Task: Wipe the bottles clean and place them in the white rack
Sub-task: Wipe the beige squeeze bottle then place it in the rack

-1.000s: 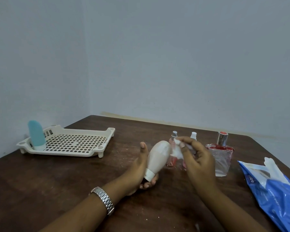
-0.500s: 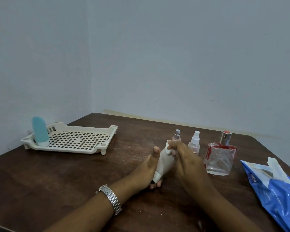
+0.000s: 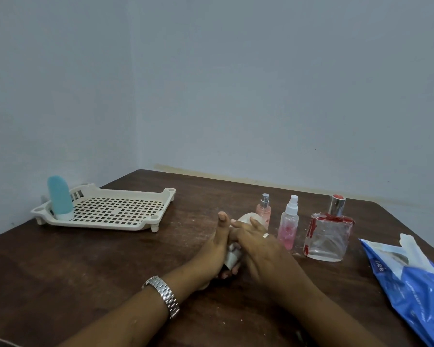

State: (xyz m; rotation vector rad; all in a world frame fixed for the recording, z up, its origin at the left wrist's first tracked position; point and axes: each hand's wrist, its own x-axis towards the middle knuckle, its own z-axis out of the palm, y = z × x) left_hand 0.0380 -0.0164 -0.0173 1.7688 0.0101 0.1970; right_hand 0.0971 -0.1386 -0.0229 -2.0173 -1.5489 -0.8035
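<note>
The left forearm reached in from the lower left, a metal watch (image 3: 164,295) on its wrist. The left hand (image 3: 217,249) stood on its edge just above the table (image 3: 85,271), thumb pointing straight up. Its fingers curled under and around the lower end of the cream bottle (image 3: 246,217), clamping it. The bottle was tilted, its rounded end up and away from the person and its pale cap (image 3: 232,257) down toward the palm.

The right forearm came in from the lower right. The right hand (image 3: 256,244), with a ring (image 3: 266,235) on one finger, lay palm-down over the bottle's middle, fingers stretched across it toward the left thumb. Whether those fingers gripped the bottle or only pressed on it could not be made out. Anything held beneath them was hidden.

The two hands covered most of the bottle, so only its rounded end and cap showed.

The white rack (image 3: 110,214) sat well apart at the far left of the table, with a blue bottle (image 3: 60,199) upright at its left end. Beyond the hands stood a slim pink spray bottle (image 3: 264,211), partly behind the cream bottle, a pink bottle with a white nozzle (image 3: 289,226) and a square glass bottle (image 3: 328,236). A blue plastic bag (image 3: 411,284) lay at the right, cut off by the frame's edge.
</note>
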